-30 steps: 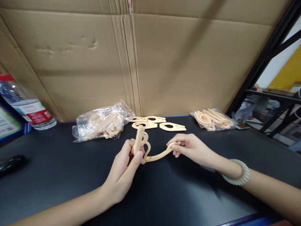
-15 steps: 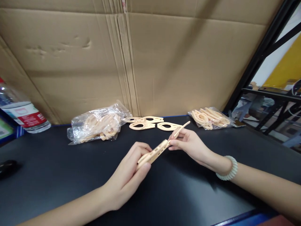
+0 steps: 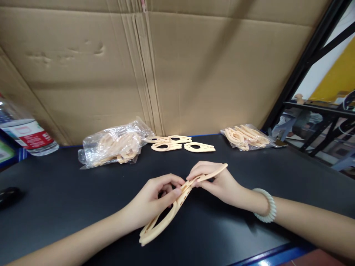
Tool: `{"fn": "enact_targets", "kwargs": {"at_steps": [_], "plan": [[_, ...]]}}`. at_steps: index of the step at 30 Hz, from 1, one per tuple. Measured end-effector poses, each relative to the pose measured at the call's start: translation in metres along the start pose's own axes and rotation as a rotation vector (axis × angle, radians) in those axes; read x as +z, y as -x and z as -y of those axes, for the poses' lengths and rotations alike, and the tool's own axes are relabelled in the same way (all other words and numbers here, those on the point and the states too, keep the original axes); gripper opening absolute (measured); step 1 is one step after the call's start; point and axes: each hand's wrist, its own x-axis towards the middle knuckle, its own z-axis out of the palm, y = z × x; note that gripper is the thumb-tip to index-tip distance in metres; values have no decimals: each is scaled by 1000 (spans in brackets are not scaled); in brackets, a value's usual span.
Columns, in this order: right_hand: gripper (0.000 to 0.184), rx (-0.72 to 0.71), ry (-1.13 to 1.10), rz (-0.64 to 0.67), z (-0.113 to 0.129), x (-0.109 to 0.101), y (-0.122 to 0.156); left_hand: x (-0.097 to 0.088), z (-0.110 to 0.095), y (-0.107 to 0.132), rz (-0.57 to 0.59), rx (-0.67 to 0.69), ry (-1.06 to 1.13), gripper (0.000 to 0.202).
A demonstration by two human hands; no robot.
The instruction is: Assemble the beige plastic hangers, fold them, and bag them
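A beige plastic folding clothes hanger [image 3: 159, 230] is held above the black table in both hands, slanting from lower left to upper right. My left hand [image 3: 151, 197] is closed on its slotted middle, with thumb and fingers pinching it. The looped, curved end hangs down below that hand. My right hand [image 3: 222, 184] grips the other part near the joint. A slim tip of this part sticks out beyond the right fingers. Loose beige hanger pieces [image 3: 207, 148] with oval openings lie flat behind the hands.
A clear bag of beige hanger pieces [image 3: 116, 146] lies at the back left, another clear bag [image 3: 245, 136] at the back right. A water bottle [image 3: 36, 136] stands far left, near a black object [image 3: 9, 195]. Cardboard [image 3: 208, 74] closes off the table's [image 3: 97, 199] back.
The hanger has been turned, so its looped end now points down toward me. My left hand has shifted its grip to the middle; my right hand has come lower.
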Motion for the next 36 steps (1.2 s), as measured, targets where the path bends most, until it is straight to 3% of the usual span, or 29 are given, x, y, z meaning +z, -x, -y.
{"fn": "enact_targets", "kwargs": {"at_steps": [7, 14, 17, 19, 21, 25, 27, 29, 31, 36], "plan": [[23, -235, 301, 117, 9, -1, 3, 1, -7, 1, 54, 39, -213, 34], [31, -724, 884, 240, 20, -9, -1, -3, -6, -5, 136, 217, -349, 28], [33, -868, 883, 309, 24, -8, -4, -5, -8, -7, 167, 237, -337, 30], [33, -886, 784, 396, 29, -7, -6, -8, -7, -7, 182, 222, -292, 34], [31, -790, 628, 422, 34, -9, -7, -10, -5, -9, 198, 177, -192, 39], [19, -273, 357, 104, 27, -30, -12, -16, 4, -14, 130, 21, 257, 37], [41, 26, 242, 136, 14, -48, -14, -18, 7, -17, 27, -29, 472, 33], [74, 239, 210, 331, 1, -63, -14, -19, 8, -20, -81, -74, 624, 27], [84, 340, 291, 423, -8, -71, -13, -20, 9, -21, -175, -143, 748, 22], [75, 338, 566, 494, -4, -66, -4, -24, 8, -23, -322, -300, 925, 26]]}}
